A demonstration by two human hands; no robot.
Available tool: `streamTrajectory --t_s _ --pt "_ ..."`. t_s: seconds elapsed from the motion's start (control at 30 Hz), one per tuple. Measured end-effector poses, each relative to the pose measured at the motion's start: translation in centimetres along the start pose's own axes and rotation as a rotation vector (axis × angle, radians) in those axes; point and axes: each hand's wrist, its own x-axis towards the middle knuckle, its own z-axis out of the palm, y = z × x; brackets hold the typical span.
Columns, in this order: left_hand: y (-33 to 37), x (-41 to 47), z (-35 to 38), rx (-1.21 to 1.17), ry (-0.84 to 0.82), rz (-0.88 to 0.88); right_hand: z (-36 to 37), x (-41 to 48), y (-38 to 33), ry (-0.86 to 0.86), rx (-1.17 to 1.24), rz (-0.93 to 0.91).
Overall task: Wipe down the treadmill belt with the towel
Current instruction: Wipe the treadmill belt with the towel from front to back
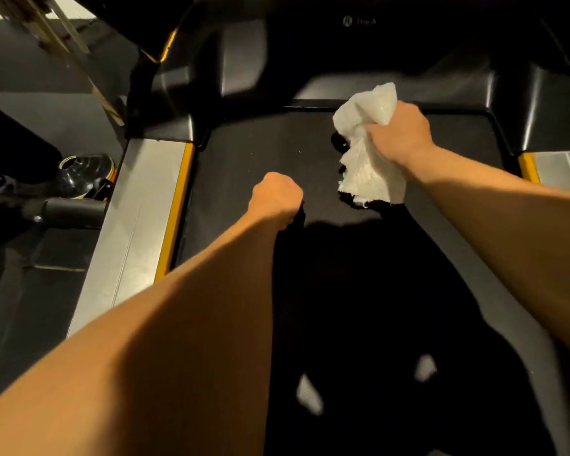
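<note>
- Towel (364, 159): white, crumpled, bunched up. It's at the front end of the belt (244, 159), right of centre. Top corner pokes up over the belt's front edge; lower part trails back toward the person, w/ a frayed edge lying on or just over the belt.
- R hand (400, 136): grip closed round the towel's middle, fingers curled into the cloth, back of hand up. Forearm comes in from the right edge.
- L hand (275, 199): grip closed in a fist, nothing seen in it. Knuckles down mid-belt, left of the towel & apart from it. Can't tell if it bears weight.
- Belt: black, matte. A big dark shadow (359, 291) covers its near half, w/ 2 pale light patches low down.
- Rails: grey rail (135, 218) w/ yellow strip (178, 199) along the belt's left side. Same grey & yellow shows at the far right (563, 166).
- Hood (244, 60): glossy black, just past the belt's front edge; small pale logo (359, 21) on top, too blurred to read.
- Left of the treadmill: dark floor (30, 291) & part of another black machine (79, 176), shiny.
</note>
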Motion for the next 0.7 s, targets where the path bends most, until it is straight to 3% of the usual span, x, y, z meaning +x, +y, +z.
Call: streamTrajectory --t_s 0.1,0.2,0.27,0.37,0.53,0.7 --pt "-4.1 1.7 -1.2 0.12 0.036 -0.015 2.0 1.2 -0.7 0.059 -0.076 -0.061" --pt "-7.3 2.6 -2.6 0.227 0.043 0.013 6.5 1.5 0.3 -0.091 -0.164 -0.09" --pt "-8.5 2.9 -3.0 0.275 0.122 0.067 9.1 1.1 0.9 -0.201 -0.376 -0.118" --pt "-9.3 3.4 -2.4 0.346 0.179 0.091 10.1 1.9 0.9 -0.177 -0.512 -0.202" --pt "-10.5 3.5 -0.2 0.422 0.465 0.211 11.7 -0.5 -0.9 -0.243 -0.331 -0.728" --pt "-11.2 3.6 0.4 0.469 0.572 0.267 11.4 6.3 -3.1 -0.031 -0.409 -0.331"
